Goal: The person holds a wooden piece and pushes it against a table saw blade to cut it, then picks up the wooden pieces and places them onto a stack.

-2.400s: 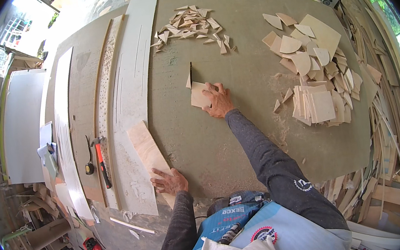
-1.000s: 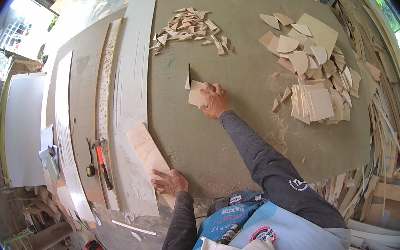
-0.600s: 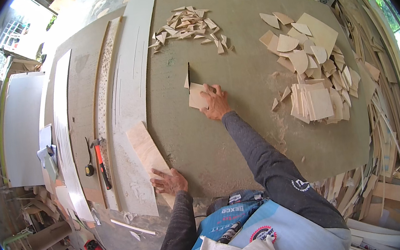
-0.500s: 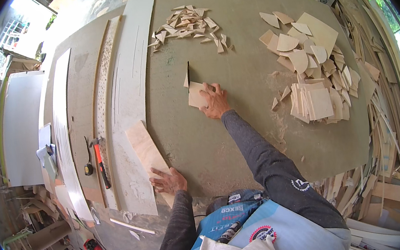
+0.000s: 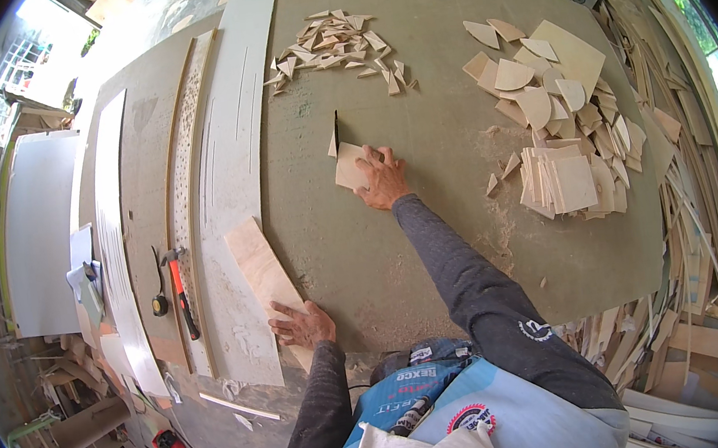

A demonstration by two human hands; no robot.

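Right hand: reaches in from the near right; I see the right hand over the right part of the small wood piece, holding it down.
Right fingers: bent and set apart, thumb at the near edge of the wood, gripping it.
Small wood piece: the small wood piece lies flat mid-table, its far left corner against the dark blade.
Dark blade: the dark blade stands thin and upright from the brown tabletop; a pale pointed bit shows just left of it. I cannot tell whether this bit joins the piece.
Left hand: I find the left hand resting on the near end of the plywood strip.
Left fingers: laid out nearly flat, a little spread, pinching nothing that I can see.
Plywood strip: slanted, partly over the long white panel.
Tools: orange-handled hammer left of the panel, tape measure just left of the hammer.
Sliver heap: sliver heap at the far middle, beyond the blade.
Right-hand pile: curved and angular cut pieces at far right; square pieces leaning together on their near side.
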